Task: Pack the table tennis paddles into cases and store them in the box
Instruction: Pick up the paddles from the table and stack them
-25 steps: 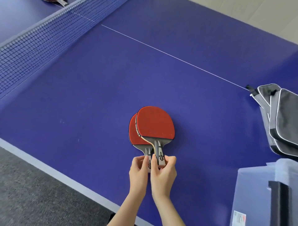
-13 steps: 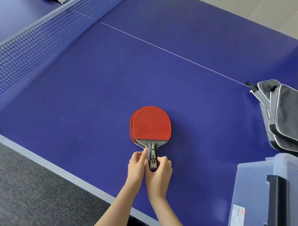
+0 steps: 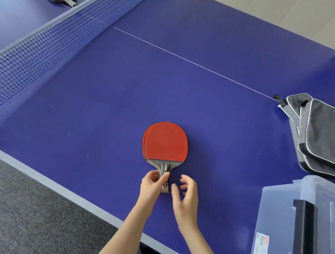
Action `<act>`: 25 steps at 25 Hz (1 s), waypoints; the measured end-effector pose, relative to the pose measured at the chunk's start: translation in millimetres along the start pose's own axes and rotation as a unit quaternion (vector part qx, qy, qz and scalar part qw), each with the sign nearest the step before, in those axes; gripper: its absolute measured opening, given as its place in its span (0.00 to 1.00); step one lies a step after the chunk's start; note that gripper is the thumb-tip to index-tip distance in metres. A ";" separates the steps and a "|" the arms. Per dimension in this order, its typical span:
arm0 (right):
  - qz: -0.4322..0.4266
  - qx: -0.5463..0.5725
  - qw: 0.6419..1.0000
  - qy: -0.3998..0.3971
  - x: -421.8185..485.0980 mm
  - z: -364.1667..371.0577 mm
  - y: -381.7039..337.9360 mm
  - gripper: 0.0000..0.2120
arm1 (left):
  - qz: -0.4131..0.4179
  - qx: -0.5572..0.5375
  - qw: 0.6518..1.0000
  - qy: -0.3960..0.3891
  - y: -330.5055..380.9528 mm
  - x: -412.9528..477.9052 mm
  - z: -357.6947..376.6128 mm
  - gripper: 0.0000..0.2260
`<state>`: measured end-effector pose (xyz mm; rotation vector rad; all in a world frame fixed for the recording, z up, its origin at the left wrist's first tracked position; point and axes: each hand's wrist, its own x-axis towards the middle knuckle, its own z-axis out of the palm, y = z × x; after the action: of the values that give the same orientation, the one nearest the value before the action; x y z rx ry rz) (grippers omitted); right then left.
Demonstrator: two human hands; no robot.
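Currently, nearest the person, the left hand (image 3: 154, 185) is gripping the handles (image 3: 164, 174) of the two stacked paddles (image 3: 165, 143), its thumb lying across the top. The right hand (image 3: 186, 195) is hovering just beside those handles on their right, fingers loose and spread, holding nothing; it is blurred, so its exact pose is hard to read. At the near right, the translucent box (image 3: 277, 217) is sitting on the desk (image 3: 108, 108), a black bar (image 3: 304, 226) showing on it. Just past the hands, the paddles are lying flat with red faces up. The upper one is sitting almost squarely over the lower, so only a sliver of the lower blade is showing on the left. Their long axis is running straight away from the person, handles pointing back at the hands and blades pointing away toward the far side of the desk. Farther out and well to the right, the grey cases (image 3: 315, 134) are lying in an overlapping pile, beyond the box and well apart from the paddles. The coming move is probably turning on that offset. The cases are lying on the right side, so the free right hand is the nearer one for fetching a case while the left is holding the pair by the handles. Farthest off, the net (image 3: 36, 47) is crossing the upper left, and another paddle (image 3: 62, 1) is peeking in beyond it.
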<state>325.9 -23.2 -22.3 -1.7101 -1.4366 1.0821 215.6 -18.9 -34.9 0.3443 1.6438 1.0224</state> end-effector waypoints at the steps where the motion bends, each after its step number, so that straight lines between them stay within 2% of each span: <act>1: 0.041 0.044 0.998 0.007 13.0 -4.8 -5.2 0.14 | 0.002 -0.005 1.000 -0.001 1.3 -0.5 -0.7 0.11; 3: 0.110 0.076 0.991 -0.010 48.6 -9.8 -17.9 0.15 | 0.006 -0.005 1.000 0.001 4.5 -2.2 -2.7 0.10; 5: 0.166 0.087 0.980 -0.061 84.0 -7.5 -30.0 0.21 | 0.007 0.001 1.000 0.008 6.9 -2.8 -6.2 0.10; 8: 0.213 0.091 0.965 -0.122 118.6 2.1 -39.2 0.24 | 0.020 0.009 0.999 0.023 12.2 -4.2 -13.4 0.10; 12: 0.209 0.042 0.965 -0.153 129.4 12.7 -41.1 0.16 | 0.022 0.026 0.999 0.032 17.6 -4.7 -27.0 0.09; 16: 0.199 0.087 0.957 -0.193 130.4 24.8 -54.8 0.17 | 0.027 0.025 0.999 0.039 25.4 -7.3 -56.5 0.07; 21: 0.164 0.089 0.959 -0.214 121.7 66.8 -92.5 0.22 | 0.050 0.036 0.998 0.030 49.3 -3.4 -118.6 0.07; 25: 0.139 0.091 0.963 -0.210 99.9 129.6 -129.0 0.18 | 0.082 0.063 0.994 0.018 74.0 12.5 -198.2 0.05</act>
<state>158.6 95.7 14.0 -1.6432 -1.3080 1.7602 12.8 -54.5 15.6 0.5564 1.7383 1.0543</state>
